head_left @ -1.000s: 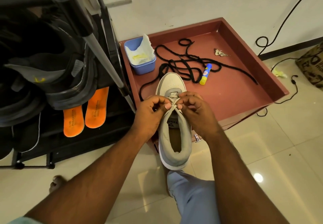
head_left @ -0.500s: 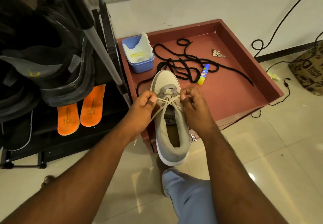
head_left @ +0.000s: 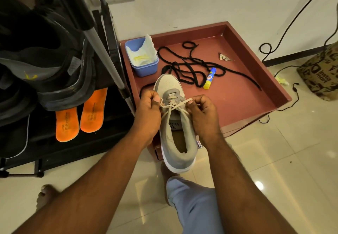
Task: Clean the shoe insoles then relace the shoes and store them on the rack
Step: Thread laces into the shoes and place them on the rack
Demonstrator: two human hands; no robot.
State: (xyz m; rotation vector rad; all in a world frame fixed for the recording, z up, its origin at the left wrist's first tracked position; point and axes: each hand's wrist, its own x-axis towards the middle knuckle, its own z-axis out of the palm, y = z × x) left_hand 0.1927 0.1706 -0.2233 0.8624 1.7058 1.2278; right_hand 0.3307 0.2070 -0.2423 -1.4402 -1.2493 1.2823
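Hands: two in view. The left hand pinches one end of the beige lace; the right hand pinches the other, and the two strands cross between them over the eyelets. One grey shoe sits between the hands, its toe on the red tray and its heel out past the tray's near edge, above the tiled floor. The tongue label, below the crossed lace, is upside down and only partly legible.

Beyond the hands, inside the tray: one loose black lace in a tangle, one glue stick with a blue body and yellow cap, its print too small to read, one blue tub holding a white and yellow cloth, and one small pale scrap that cannot be identified.

Left of the left hand stands one black rack. Two orange insoles lie on it, lettering reading "PUR cushion" or similar. Dark shoes sit above them; the count is unclear in shadow.

Right of the right hand, one brown bag marked "Insta mart" is cut off by the frame edge. Black cables trail across the floor; the number is uncertain.
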